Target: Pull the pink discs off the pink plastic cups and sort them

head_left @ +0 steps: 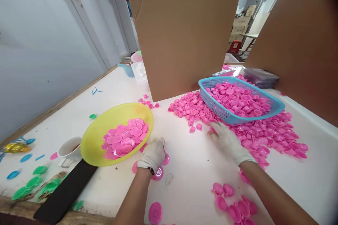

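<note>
Both my hands wear white gloves. My left hand (154, 154) is curled over a few pink plastic discs (159, 172) on the white table (190, 168), right beside the yellow bowl (102, 130) that holds several pink discs (124, 139). My right hand (227, 141) lies with fingers stretched out at the edge of a big heap of small pink caps (264, 135). Its fingertips touch caps near the blue basket (274, 107), which is full of pink caps.
A tall cardboard sheet (185, 31) stands behind the heap and another (303, 42) at the right. A white cup (69, 146), a black strip (63, 191), and green and blue caps (31, 182) lie at the left. More pink caps (235, 207) lie near me.
</note>
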The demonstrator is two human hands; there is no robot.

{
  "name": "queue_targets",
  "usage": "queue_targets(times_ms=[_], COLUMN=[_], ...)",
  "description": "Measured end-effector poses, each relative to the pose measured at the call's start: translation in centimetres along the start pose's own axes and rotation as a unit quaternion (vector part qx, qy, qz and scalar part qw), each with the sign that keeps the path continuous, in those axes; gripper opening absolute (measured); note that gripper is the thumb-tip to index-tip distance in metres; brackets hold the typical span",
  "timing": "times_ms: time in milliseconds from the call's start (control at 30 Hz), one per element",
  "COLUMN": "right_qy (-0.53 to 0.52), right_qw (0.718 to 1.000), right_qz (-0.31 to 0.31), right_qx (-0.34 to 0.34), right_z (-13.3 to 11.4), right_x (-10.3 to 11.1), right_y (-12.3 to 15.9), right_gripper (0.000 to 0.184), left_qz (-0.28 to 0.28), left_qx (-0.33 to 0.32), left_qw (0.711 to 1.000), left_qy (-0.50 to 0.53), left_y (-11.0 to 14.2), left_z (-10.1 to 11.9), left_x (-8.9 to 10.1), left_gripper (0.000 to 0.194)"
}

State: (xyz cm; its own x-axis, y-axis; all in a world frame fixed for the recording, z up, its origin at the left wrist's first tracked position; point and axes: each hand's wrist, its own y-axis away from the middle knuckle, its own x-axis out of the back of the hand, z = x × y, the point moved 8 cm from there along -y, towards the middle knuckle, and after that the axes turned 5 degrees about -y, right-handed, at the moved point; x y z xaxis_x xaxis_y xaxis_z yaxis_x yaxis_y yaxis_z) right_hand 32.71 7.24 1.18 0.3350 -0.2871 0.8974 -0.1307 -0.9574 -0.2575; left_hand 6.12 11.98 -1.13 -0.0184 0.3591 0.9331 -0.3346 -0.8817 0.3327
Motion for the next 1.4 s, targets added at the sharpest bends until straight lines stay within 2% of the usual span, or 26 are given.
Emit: queue_targets(times_ms=[100,233,300,367,433,500,567,600,633,667,700,767,800,867,933,1033,1167,1233,1300,1333,1400], right_qy=[0.059,0.069,0.061,0.027,-0.009,-0.001,0.045,0.059,0.065,0.062,0.055,0.037,0.028,0.012,0.004,-0.011,-0.072,-0.195,-0.333,-0.376,-0.384], right_qw=[0.997,0.994,0.993,0.995,0.997,0.989,0.962,0.952,0.951,0.961,0.975,0.994,0.996,0.997,0.998,0.998,0.994,0.977,0.939,0.923,0.922], right_qz=[-0.045,-0.08,-0.096,-0.092,-0.023,0.121,0.264,0.299,0.299,0.264,0.203,0.041,-0.019,-0.064,-0.064,-0.062,-0.077,-0.086,-0.076,-0.065,-0.037], right_qx=[-0.037,-0.015,0.009,0.043,0.076,0.086,0.054,0.044,0.044,0.054,0.07,0.089,0.083,0.043,0.02,0.01,0.016,-0.002,-0.03,-0.039,-0.032], right_z=[-0.1,-0.9,-1.1,-1.4,-1.9,-2.1,-2.0,-2.1,-2.3,-2.6,-2.9,-3.4,-3.4,-2.9,-2.6,-2.6,-3.5,-4.4,-5.4,-6.0,-7.1], right_x=[-2.2,-2.3,-1.8,-0.3,3.2,8.4,13.0,14.0,14.0,12.9,10.9,4.9,2.1,-2.2,-4.4,-5.0,-3.3,-2.7,-2.4,-2.4,-2.6], right_y=[0.0,-0.1,-0.1,-0.4,-1.3,-2.3,-2.7,-2.8,-3.1,-3.5,-3.9,-4.0,-3.7,-3.1,-2.8,-2.5,-0.9,0.7,2.4,3.1,4.0], right_gripper=[0.034,0.032,0.032,0.033,0.032,0.032,0.041,0.045,0.045,0.041,0.035,0.03,0.03,0.032,0.035,0.025,0.02,0.024,0.027,0.03,0.032], left_qz=[0.011,0.056,0.092,0.09,0.049,0.011,-0.004,-0.006,-0.008,-0.013,-0.022,-0.046,-0.059,-0.08,-0.093,-0.101,-0.085,-0.065,-0.049,-0.045,-0.053], left_qx=[-0.011,-0.07,-0.115,-0.148,-0.158,-0.147,-0.127,-0.115,-0.103,-0.093,-0.085,-0.081,-0.082,-0.087,-0.087,-0.083,-0.073,-0.065,-0.055,-0.053,-0.059], left_qw=[0.999,0.988,0.963,0.922,0.884,0.847,0.809,0.789,0.769,0.749,0.732,0.703,0.693,0.679,0.672,0.668,0.682,0.693,0.704,0.708,0.708], left_qy=[0.04,0.124,0.228,0.346,0.438,0.51,0.574,0.604,0.631,0.656,0.676,0.705,0.714,0.724,0.729,0.733,0.723,0.715,0.706,0.703,0.701], left_y=[-0.4,-0.1,0.4,0.8,1.0,1.1,1.1,1.1,1.1,1.0,1.0,0.8,0.8,0.7,0.7,0.8,0.8,0.7,0.6,0.6,0.7], left_z=[1.3,3.2,3.9,4.2,4.4,4.5,4.4,4.3,4.2,4.1,4.1,4.2,4.3,4.5,4.7,4.8,4.6,4.5,4.7,4.9,5.6], left_x=[0.0,0.6,1.2,1.4,1.1,0.9,1.0,1.1,1.1,1.1,1.0,0.6,0.3,-0.2,-0.5,-0.7,-0.5,-0.5,-0.9,-1.1,-1.8], left_gripper=[0.024,0.01,0.011,0.011,0.009,0.008,0.015,0.02,0.026,0.03,0.034,0.036,0.037,0.038,0.039,0.04,0.035,0.031,0.029,0.027,0.022])
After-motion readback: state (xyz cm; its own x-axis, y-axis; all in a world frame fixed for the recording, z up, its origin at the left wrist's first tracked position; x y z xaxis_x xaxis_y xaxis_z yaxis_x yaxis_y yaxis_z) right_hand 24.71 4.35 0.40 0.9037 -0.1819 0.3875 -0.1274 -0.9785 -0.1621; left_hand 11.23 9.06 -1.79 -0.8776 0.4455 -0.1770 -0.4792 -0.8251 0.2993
